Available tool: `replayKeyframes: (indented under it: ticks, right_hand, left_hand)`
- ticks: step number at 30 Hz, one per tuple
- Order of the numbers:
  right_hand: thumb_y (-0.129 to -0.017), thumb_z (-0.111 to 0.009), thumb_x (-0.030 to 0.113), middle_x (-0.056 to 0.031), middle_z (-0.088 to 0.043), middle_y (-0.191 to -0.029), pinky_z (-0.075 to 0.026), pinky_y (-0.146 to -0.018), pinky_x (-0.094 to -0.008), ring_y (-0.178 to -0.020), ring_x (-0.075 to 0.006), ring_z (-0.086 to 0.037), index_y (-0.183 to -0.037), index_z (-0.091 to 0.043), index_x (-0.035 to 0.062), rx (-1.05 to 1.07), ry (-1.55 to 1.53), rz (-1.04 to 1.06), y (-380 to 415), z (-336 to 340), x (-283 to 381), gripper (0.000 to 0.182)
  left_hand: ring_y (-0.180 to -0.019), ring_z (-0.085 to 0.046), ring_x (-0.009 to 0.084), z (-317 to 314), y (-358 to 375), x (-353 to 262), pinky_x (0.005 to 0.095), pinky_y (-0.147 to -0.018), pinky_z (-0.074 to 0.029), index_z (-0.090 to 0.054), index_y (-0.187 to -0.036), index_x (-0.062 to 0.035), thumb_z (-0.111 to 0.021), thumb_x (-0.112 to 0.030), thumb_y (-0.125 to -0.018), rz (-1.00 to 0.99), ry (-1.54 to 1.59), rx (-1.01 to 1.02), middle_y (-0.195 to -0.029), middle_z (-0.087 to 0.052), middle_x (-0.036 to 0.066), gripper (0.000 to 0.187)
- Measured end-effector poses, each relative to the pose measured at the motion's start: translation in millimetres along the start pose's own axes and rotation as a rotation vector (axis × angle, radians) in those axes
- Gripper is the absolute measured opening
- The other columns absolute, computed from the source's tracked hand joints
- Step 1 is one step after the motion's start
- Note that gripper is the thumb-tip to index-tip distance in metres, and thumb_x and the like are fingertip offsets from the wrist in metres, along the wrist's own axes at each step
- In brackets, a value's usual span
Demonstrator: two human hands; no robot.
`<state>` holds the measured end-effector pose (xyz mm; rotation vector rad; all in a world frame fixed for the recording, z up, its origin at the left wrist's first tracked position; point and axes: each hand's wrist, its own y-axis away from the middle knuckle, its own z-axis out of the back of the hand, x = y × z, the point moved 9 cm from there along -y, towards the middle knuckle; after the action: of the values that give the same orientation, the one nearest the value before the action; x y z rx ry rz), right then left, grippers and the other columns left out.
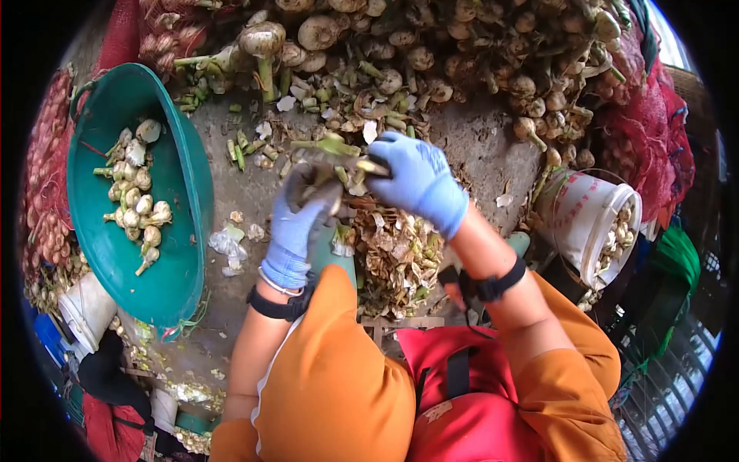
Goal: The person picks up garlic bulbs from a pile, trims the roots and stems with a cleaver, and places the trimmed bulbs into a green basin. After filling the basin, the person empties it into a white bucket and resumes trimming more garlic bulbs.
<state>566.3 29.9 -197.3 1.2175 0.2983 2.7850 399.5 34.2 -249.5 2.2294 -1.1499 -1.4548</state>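
Observation:
My left hand [296, 219], in a blue glove with dirty fingertips, is closed around a garlic bulb [333, 202], mostly hidden by fingers and motion blur. Beside it, my right hand [416, 175], also gloved in blue, has its fingers curled closed; what they grip is too blurred and covered to make out. A green stalk piece [331, 146] shows just above the two hands. Below them lies a heap of dry skins and trimmings [396, 258], between my legs. Several cut stems [240, 150] are scattered on the floor to the left.
A green tub [173, 231] with several trimmed garlic bulbs [137, 196] stands at the left. A large garlic pile [431, 46] fills the far side. At the right, a tilted white bucket [577, 212] holds garlic. Red mesh sacks [647, 146] and a crumpled plastic bag [229, 245] lie around.

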Motion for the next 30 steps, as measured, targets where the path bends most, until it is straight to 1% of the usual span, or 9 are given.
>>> replayKeyframes:
  ticks: [2,4,8,9,12,16,22,25,30]
  right_hand:
    - [-0.080,-0.061,0.025,-0.0168,-0.066,-0.104,-0.053,-0.080,-0.0418,-0.089,-0.0367,-0.065,-0.097,-0.070,0.0115,0.411,0.227,-0.375,-10,-24,-66,0.025]
    - [-0.080,-0.062,0.027,-0.0162,-0.066,-0.096,-0.053,-0.080,-0.0398,-0.084,-0.0360,-0.065,-0.097,-0.070,0.0090,0.261,0.169,-0.325,-29,-6,-83,0.026]
    - [-0.081,-0.063,0.030,-0.0124,-0.065,-0.082,-0.052,-0.074,-0.0350,-0.075,-0.0275,-0.065,-0.096,-0.069,0.0031,-0.313,-0.341,-0.049,-88,6,-83,0.031]
    - [-0.082,-0.063,0.030,-0.0104,-0.064,-0.078,-0.051,-0.072,-0.0340,-0.072,-0.0244,-0.065,-0.096,-0.068,0.0012,-0.447,-0.392,0.097,-94,15,-70,0.033]
    - [-0.080,-0.063,0.032,-0.0119,-0.066,-0.082,-0.052,-0.074,-0.0341,-0.076,-0.0241,-0.066,-0.100,-0.069,0.0022,0.039,-0.453,-0.471,-79,-34,-71,0.036]
    - [-0.076,-0.069,0.033,-0.0181,-0.064,-0.093,-0.051,-0.080,-0.0385,-0.088,-0.0307,-0.065,-0.096,-0.068,0.0011,0.198,-0.747,-0.292,-2,-82,-8,0.038]
    - [-0.077,-0.074,0.027,-0.0142,-0.060,-0.091,-0.051,-0.073,-0.0431,-0.088,-0.0343,-0.064,-0.093,-0.063,0.0061,-0.075,-0.056,-0.153,16,-22,-3,0.028]
    - [-0.073,-0.074,0.024,-0.0114,-0.059,-0.103,-0.054,-0.073,-0.0444,-0.089,-0.0319,-0.065,-0.103,-0.061,0.0123,-0.006,0.269,0.144,21,-18,32,0.035]
    - [-0.071,-0.073,0.021,-0.0116,-0.059,-0.103,-0.054,-0.069,-0.0450,-0.087,-0.0323,-0.066,-0.104,-0.061,0.0136,0.022,0.240,0.163,22,-21,33,0.036]
  left_hand:
    - [-0.098,-0.063,0.0173,30,0,-43,0.0273,-0.080,-0.054,-0.054,-0.127,-0.0028,-0.063,-0.028,-0.094,-0.268,-0.472,-0.128,-0.110,-0.062,0.006,0.043]
    - [-0.082,-0.064,0.0132,51,11,-80,0.0247,-0.069,-0.053,-0.054,-0.127,-0.0021,-0.052,-0.031,-0.099,-0.259,-0.016,-0.111,-0.096,-0.064,0.004,0.040]
    - [-0.067,-0.056,0.0062,15,25,-126,0.0245,-0.050,-0.042,-0.052,-0.130,-0.0045,-0.048,-0.040,-0.101,-0.327,0.735,0.781,-0.088,-0.059,-0.003,0.046]
    - [-0.074,-0.060,0.0099,15,11,-107,0.0275,-0.056,-0.047,-0.051,-0.131,-0.0044,-0.047,-0.045,-0.101,-0.270,0.635,0.627,-0.095,-0.061,0.000,0.051]
    - [-0.097,-0.064,0.0201,25,-29,-26,0.0341,-0.079,-0.055,-0.059,-0.128,-0.0070,-0.044,-0.054,-0.100,-0.020,0.347,0.003,-0.103,-0.068,0.008,0.057]
    - [-0.107,-0.062,0.0196,52,-43,51,0.0310,-0.093,-0.051,-0.052,-0.134,-0.0040,-0.058,-0.035,-0.098,0.138,0.128,0.037,-0.124,-0.062,0.007,0.048]
    - [-0.110,-0.059,0.0165,32,-20,3,0.0294,-0.097,-0.048,-0.054,-0.131,-0.0108,-0.077,-0.003,-0.078,-0.228,-0.367,0.024,-0.122,-0.062,0.007,0.058]
    - [-0.101,-0.060,0.0184,2,7,2,0.0318,-0.094,-0.049,-0.043,-0.134,-0.0055,-0.078,-0.014,-0.081,-0.783,-1.559,0.170,-0.115,-0.059,0.007,0.064]
    - [-0.104,-0.061,0.0204,-9,11,-30,0.0343,-0.092,-0.051,-0.044,-0.127,-0.0054,-0.085,-0.024,-0.074,-0.434,-0.642,0.088,-0.115,-0.059,0.009,0.070]
